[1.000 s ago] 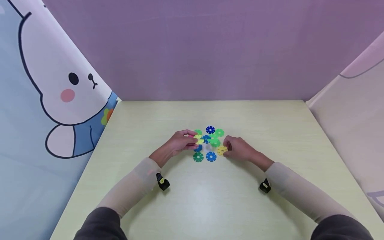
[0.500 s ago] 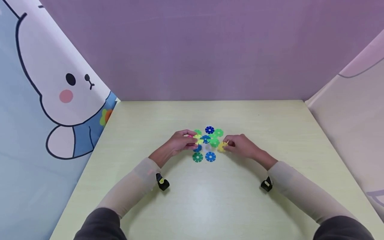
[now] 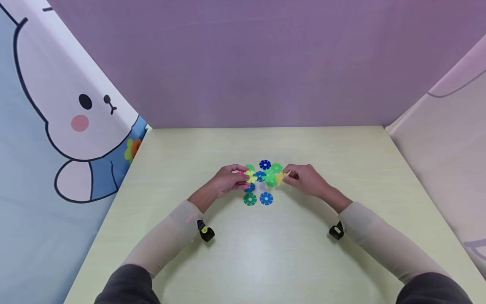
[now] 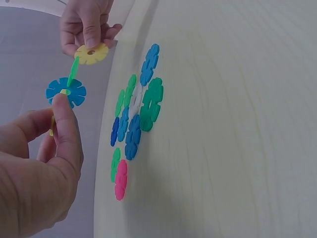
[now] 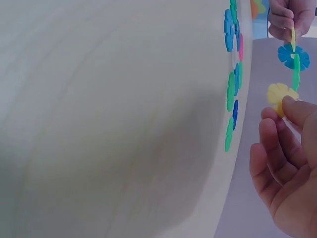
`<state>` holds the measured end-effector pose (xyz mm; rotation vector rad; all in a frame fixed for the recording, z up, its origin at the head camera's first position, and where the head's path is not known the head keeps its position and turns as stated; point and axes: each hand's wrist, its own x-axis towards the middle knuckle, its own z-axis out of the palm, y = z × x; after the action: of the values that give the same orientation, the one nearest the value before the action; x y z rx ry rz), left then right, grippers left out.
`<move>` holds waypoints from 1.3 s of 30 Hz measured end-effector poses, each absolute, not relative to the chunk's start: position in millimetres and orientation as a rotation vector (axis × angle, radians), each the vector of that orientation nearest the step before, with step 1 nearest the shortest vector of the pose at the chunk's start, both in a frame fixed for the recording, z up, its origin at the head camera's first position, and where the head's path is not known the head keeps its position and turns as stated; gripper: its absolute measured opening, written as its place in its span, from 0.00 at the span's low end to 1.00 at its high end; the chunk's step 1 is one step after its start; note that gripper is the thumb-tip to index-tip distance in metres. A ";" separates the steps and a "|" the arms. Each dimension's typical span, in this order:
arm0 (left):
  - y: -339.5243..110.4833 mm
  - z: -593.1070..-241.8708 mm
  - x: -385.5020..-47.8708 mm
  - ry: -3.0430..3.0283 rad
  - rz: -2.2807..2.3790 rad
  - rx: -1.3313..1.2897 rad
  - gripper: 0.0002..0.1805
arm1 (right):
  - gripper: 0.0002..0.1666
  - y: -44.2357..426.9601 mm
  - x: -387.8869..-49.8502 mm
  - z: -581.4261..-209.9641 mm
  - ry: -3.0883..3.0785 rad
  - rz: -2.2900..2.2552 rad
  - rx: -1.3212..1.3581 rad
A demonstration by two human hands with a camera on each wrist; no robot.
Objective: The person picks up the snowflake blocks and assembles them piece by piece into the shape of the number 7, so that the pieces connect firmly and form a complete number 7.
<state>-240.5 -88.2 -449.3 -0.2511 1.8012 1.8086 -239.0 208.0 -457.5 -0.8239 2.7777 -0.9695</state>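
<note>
Held above the table is a short chain of notched discs. My left hand [image 4: 44,168] pinches a yellow disc [image 3: 250,176] at its left end. A blue disc [image 4: 66,92] joins that one, and a green disc [image 4: 74,72] seen edge-on joins the blue. My right hand [image 5: 292,163] pinches another yellow disc [image 5: 280,98] between thumb and finger. Its edge meets the green disc; whether the slots are engaged I cannot tell. In the head view my right hand [image 3: 309,182] is at the chain's right side, my left hand [image 3: 224,181] at its left.
Several loose discs lie flat on the table [image 3: 250,261] beneath the hands, among them a dark blue one [image 3: 265,164], a dark green one [image 3: 250,199], a blue one [image 3: 266,198] and a pink one [image 4: 121,180]. A purple panel [image 3: 265,63] stands behind the table.
My right hand has moved up and slightly away from the front edge with its yellow disc, which now meets the chain's right end. My left hand has stayed in place.
</note>
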 end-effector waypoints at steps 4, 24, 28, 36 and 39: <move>-88.4 -449.1 -240.2 1.801 1.805 -0.245 0.21 | 0.10 206.6 -238.5 -454.4 2.816 -0.985 -0.794; -88.2 -445.1 -243.2 1.814 1.798 -0.234 0.20 | 0.09 201.3 -238.8 -449.9 2.765 -1.128 -0.777; -88.2 -443.7 -242.9 1.823 1.792 -0.234 0.19 | 0.10 200.3 -238.3 -450.3 2.768 -1.151 -0.774; -87.7 -441.8 -241.7 1.820 1.797 -0.234 0.21 | 0.07 198.0 -238.5 -452.8 2.768 -1.228 -0.791; -87.0 -440.1 -241.1 1.822 1.799 -0.237 0.21 | 0.06 197.5 -238.8 -453.6 2.771 -1.249 -0.802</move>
<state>-241.1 -87.0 -440.1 -0.2367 1.8215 1.7988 -238.8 197.5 -453.6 -0.8021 2.7714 -1.2492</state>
